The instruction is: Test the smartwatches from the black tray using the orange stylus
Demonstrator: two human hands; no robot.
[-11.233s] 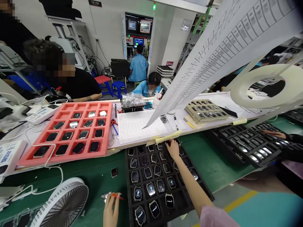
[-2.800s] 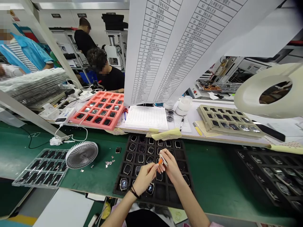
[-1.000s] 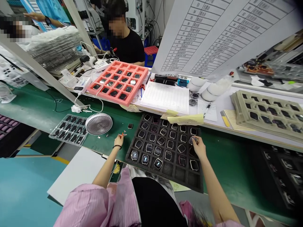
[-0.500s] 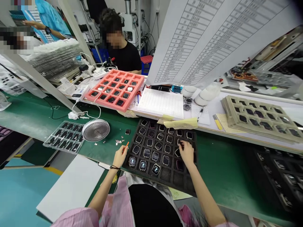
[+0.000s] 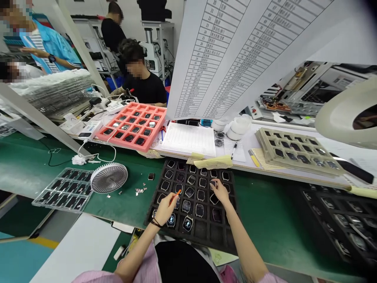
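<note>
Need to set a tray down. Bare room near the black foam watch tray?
Green mat right of the black foam tray, before the dark tray at far right. Crowded left: desk fan, loose metal bits, clear blister tray.

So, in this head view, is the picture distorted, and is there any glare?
In the head view, the edges look bent: the pale post leans sharply and the paper chart looks stretched; also in this view, the metal watches at right show bright glare.

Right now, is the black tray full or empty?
Partly full: the black tray holds watches in most pockets, but the pockets along its near edge look empty.
</note>
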